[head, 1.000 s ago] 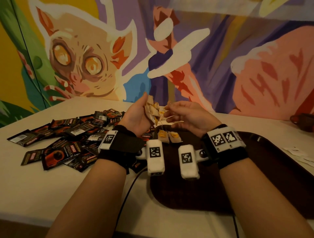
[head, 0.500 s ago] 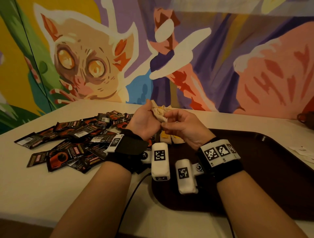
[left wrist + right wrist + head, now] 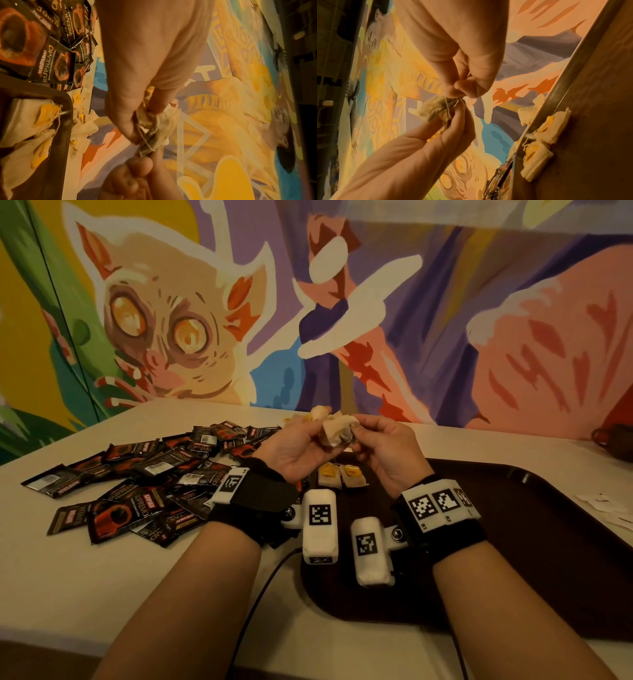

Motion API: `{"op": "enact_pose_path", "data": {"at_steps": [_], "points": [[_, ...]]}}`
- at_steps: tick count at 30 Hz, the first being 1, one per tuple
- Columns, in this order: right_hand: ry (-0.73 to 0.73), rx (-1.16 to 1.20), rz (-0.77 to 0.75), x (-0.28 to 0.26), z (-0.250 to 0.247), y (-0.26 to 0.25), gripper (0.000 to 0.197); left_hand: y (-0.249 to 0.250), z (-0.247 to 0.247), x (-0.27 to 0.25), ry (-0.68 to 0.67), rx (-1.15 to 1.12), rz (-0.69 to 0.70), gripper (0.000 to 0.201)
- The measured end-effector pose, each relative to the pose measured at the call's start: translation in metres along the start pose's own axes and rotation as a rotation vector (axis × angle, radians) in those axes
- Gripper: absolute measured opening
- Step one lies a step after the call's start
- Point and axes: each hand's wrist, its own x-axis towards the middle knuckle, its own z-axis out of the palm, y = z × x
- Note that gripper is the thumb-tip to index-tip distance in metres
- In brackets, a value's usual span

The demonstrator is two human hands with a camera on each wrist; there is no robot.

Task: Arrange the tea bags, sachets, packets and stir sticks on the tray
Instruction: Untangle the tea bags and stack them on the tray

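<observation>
From the head view, the left hand (image 3: 294, 445) is cupping a small clump of tea bags (image 3: 337, 430) above the far left corner of the dark tray (image 3: 548, 542), fingers curled round it, while the right hand (image 3: 383, 446) is pinching at the clump's near side with thumb and fingertips. A second ago the clump was lying looser and more spread in the left palm; now it is being held higher and tighter between both hands, which I judge to mean one bag is being teased free of the tangle, not yet set down. Two tea bags with yellow tags (image 3: 342, 475) are lying side by side on the tray just below the hands. The dark coffee sachets (image 3: 137, 484) are lying heaped on the table to the left, off the tray, so most of the arranging looks undone.

From the left wrist, the left thumb and fingers (image 3: 123, 121) are closing on the crumpled bags (image 3: 154, 129), a string looping across them; the right fingertips are meeting the clump from below. More loose bags (image 3: 82, 128) are lying beyond the tray's rim.

From the right wrist, the right fingertips (image 3: 467, 89) are nipping a thin string (image 3: 447, 106) at the top of the clump, narrow and tight
</observation>
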Motion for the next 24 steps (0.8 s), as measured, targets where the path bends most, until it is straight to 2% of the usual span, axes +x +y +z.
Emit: {"op": "enact_pose_path", "data": {"at_steps": [4, 9, 11, 15, 19, 21, 24], "points": [[0.044, 0.071, 0.011, 0.0, -0.004, -0.001, 0.014, 0.002, -0.004, 0.004, 0.075, -0.107, 0.043, 0.021], [0.057, 0.136, -0.015, 0.0, -0.007, -0.003, 0.021, 0.006, -0.006, 0.001, 0.146, 0.101, 0.024, 0.026], [0.053, 0.167, -0.024, 0.0, -0.007, -0.004, 0.022, 0.007, -0.008, 0.0, 0.167, 0.103, 0.038, 0.025], [0.002, 0.178, -0.053, -0.001, -0.005, -0.005, 0.025, 0.008, -0.006, -0.001, 0.152, 0.001, 0.051, 0.029], [-0.087, 0.185, -0.075, -0.001, -0.003, -0.004, 0.025, 0.006, -0.001, -0.001, 0.114, 0.21, 0.047, 0.034], [-0.128, 0.173, -0.082, -0.001, -0.002, -0.003, 0.025, 0.004, 0.001, -0.003, 0.086, 0.308, 0.038, 0.029], [-0.158, 0.165, -0.077, -0.001, -0.002, -0.002, 0.025, 0.002, 0.003, -0.004, 0.041, 0.336, 0.011, 0.014]]}}
